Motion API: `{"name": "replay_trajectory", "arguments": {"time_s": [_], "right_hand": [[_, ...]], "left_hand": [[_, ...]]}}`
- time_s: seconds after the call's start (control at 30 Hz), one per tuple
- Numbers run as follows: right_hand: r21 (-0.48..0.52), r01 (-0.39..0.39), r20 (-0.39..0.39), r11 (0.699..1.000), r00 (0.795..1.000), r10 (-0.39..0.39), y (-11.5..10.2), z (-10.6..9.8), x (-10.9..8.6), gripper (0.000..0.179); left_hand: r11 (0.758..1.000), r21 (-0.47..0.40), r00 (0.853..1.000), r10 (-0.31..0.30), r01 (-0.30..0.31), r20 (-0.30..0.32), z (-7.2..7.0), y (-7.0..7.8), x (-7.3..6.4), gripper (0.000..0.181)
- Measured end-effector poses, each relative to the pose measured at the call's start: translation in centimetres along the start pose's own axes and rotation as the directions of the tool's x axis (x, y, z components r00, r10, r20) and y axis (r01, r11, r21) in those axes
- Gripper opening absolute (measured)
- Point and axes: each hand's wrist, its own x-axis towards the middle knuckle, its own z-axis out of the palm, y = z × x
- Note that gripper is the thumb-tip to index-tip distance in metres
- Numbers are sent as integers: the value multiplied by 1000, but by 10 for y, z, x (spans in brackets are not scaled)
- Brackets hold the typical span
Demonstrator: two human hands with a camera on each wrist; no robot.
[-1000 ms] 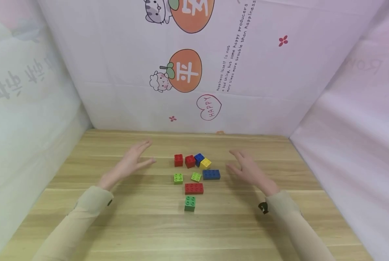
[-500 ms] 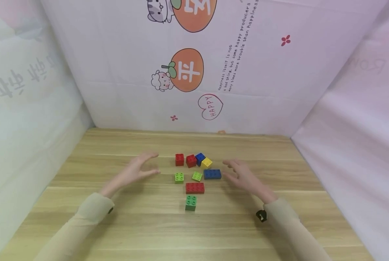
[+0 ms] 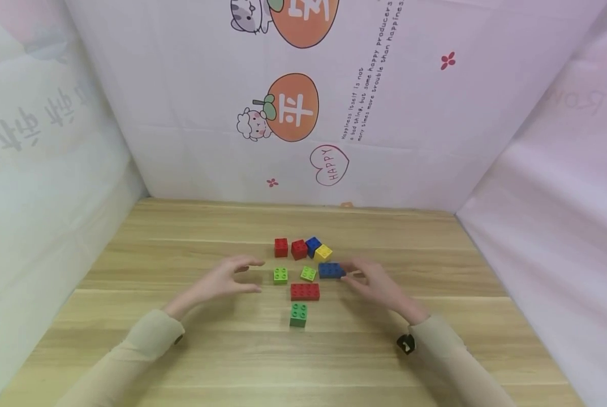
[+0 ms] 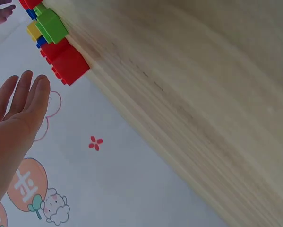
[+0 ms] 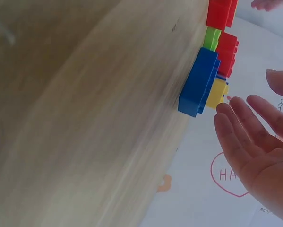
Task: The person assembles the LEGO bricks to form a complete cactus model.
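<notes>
My right hand (image 3: pixel 377 282) is at the right end of the long blue brick (image 3: pixel 331 270), its thumb and index finger apart at that end. In the right wrist view its fingers (image 5: pixel 240 125) look spread beside the blue brick. To the left, my left hand (image 3: pixel 224 280) reaches in with thumb and fingers parted, nothing between them. The nearest brick to it is a lime green one (image 3: pixel 280 276). A second, lower lime brick (image 3: pixel 308 274) lies left of the blue brick, and a long red brick (image 3: pixel 305 291) in front of that.
Behind stand two small red bricks (image 3: pixel 281 247), a small blue brick (image 3: pixel 313 245) and a yellow brick (image 3: pixel 323 252). A green brick (image 3: pixel 298 315) sits nearest me on the wooden table (image 3: pixel 303 367). Printed white cloth (image 3: pixel 206 141) walls the back and sides.
Both hands have moved inward: the left one right toward the lime brick, the right one left up to the long blue brick's end. The bricks stay where they were.
</notes>
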Motion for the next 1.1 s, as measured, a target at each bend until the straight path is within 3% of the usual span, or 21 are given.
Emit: {"name": "replay_trajectory", "arguments": {"time_s": [0.23,0.43,0.67,0.8,0.97,1.1], "right_hand": [[76,-19,45,997,999,16,-4,5,1,31],[69,-8,58,998,998,4,-6,12,4,28],[88,4,78,996,997,-11,-7,17,5,28],[101,-5,99,995,995,-5,-8,18,7,29],[109,-17,127,994,992,3,-11,20,9,29],[119,-17,145,993,989,-1,-11,24,9,29]], "left_hand": [[996,-73,997,48,-43,65,11,4,0,59],[997,-59,992,57,-51,114,21,11,2,59],[995,-68,989,84,-76,124,31,15,4,57],[993,-112,988,54,-38,147,37,18,5,56],[995,-96,983,-18,36,183,43,26,4,54],[996,-76,979,-32,48,204,50,30,4,53]]}}
